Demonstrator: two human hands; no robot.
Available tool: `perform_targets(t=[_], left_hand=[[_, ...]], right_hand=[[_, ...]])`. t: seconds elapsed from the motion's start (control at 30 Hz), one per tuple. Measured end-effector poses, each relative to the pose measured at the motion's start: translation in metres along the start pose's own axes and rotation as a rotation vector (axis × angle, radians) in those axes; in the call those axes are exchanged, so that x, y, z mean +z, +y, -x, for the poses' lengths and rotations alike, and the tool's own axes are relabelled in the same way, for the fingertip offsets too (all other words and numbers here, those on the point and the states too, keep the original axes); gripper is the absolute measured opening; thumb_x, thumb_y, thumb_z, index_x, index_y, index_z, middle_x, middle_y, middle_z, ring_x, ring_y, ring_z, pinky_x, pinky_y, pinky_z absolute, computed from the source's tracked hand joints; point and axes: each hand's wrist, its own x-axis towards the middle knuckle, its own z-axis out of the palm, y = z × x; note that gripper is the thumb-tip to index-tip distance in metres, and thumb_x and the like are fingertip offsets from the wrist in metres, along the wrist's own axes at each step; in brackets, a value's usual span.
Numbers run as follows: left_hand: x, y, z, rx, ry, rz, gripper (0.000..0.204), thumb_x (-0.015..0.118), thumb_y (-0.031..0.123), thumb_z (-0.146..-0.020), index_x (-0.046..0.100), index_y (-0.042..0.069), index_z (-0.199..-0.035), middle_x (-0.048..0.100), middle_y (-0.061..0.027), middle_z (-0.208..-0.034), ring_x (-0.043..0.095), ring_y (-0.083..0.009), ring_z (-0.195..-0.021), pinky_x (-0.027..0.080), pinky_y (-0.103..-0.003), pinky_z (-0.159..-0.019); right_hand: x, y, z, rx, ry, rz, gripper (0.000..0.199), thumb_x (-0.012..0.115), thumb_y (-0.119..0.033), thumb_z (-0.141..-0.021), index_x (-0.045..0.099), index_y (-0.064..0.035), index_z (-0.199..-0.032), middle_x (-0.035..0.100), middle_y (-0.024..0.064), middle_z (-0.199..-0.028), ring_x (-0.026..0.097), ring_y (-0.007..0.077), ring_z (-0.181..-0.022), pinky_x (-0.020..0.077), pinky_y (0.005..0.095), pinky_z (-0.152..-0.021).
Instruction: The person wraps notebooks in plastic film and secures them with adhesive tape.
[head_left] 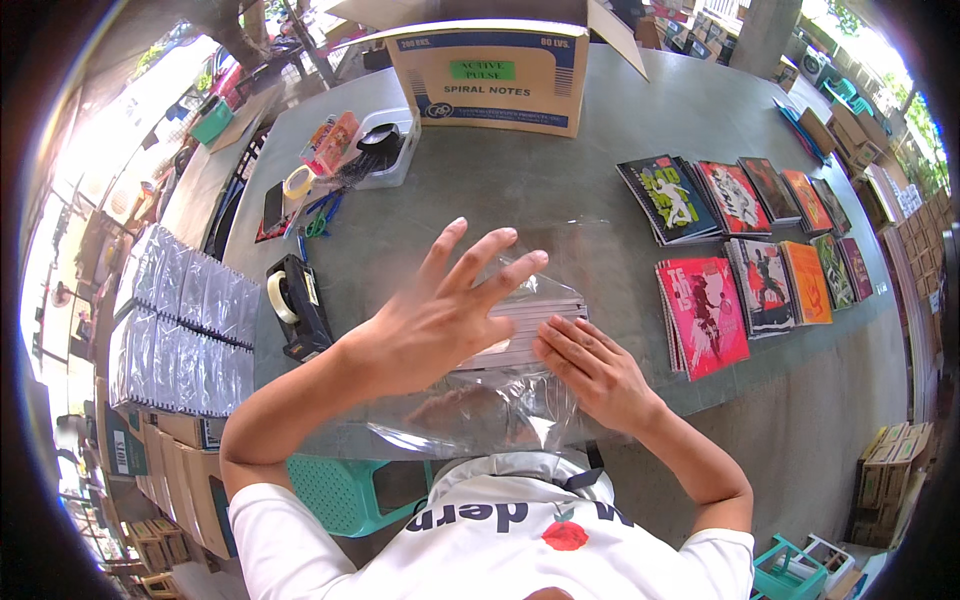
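In front of me on the grey table [500, 180] lies a small bundle [522, 348] with pale striped sides, perhaps stacked notebooks, loosely covered by clear plastic wrap [480, 415]. The wrap spreads toward the near table edge. My left hand [440, 315] is over the bundle's left side with its fingers spread, slightly blurred; whether its thumb touches the plastic I cannot tell. Stretched out flat, the fingers of my right hand [592, 368] rest on the bundle's right end. Beside my left forearm stands a black tape dispenser [297, 305] with a roll of tape.
Spiral notebooks [705, 310] with colourful covers lie in rows at the right. A cardboard box [490, 85] with raised flaps stands at the far side. Left of it are a clear plastic bin [395, 150] and scissors [320, 218]. Plastic-wrapped notebooks [185, 330] are stacked far left.
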Motion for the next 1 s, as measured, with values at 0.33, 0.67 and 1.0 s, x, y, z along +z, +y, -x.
perform_targets(t=[0.33, 0.67, 1.0], left_hand=[[0.026, -0.008, -0.016, 0.168, 0.060, 0.116, 0.006, 0.069, 0.016, -0.065, 0.063, 0.015, -0.062, 0.046, 0.0020, -0.119, 0.030, -0.0220, -0.122, 0.012, -0.049, -0.111], [0.017, -0.022, -0.028, -0.065, 0.159, 0.178, 0.032, 0.077, 0.021, -0.053, 0.067, 0.014, -0.082, 0.046, -0.0055, -0.122, 0.034, -0.0264, -0.121, 0.019, -0.046, -0.107], [0.034, -0.003, 0.016, -0.456, 0.649, 1.162, 0.032, 0.075, 0.010, -0.069, 0.063, 0.010, -0.099, 0.057, -0.0094, -0.111, 0.058, -0.0173, -0.089, 0.046, -0.035, -0.078]], right_hand=[[0.006, -0.001, -0.006, 0.057, -0.087, -0.120, 0.051, 0.056, -0.009, -0.076, 0.043, -0.0046, -0.125, 0.042, 0.0124, -0.134, 0.037, 0.0243, -0.127, 0.0286, 0.0393, -0.107], [0.003, -0.005, -0.005, 0.016, -0.100, -0.039, 0.052, 0.058, -0.013, -0.077, 0.045, -0.0188, -0.127, 0.042, 0.0081, -0.132, 0.034, 0.0242, -0.127, 0.0275, 0.0412, -0.107], [-0.003, 0.000, -0.016, 0.040, -0.022, -0.199, 0.033, 0.066, -0.018, -0.072, 0.064, -0.0182, -0.105, 0.052, -0.0019, -0.096, 0.045, 0.0195, -0.093, 0.0345, 0.0342, -0.084]])
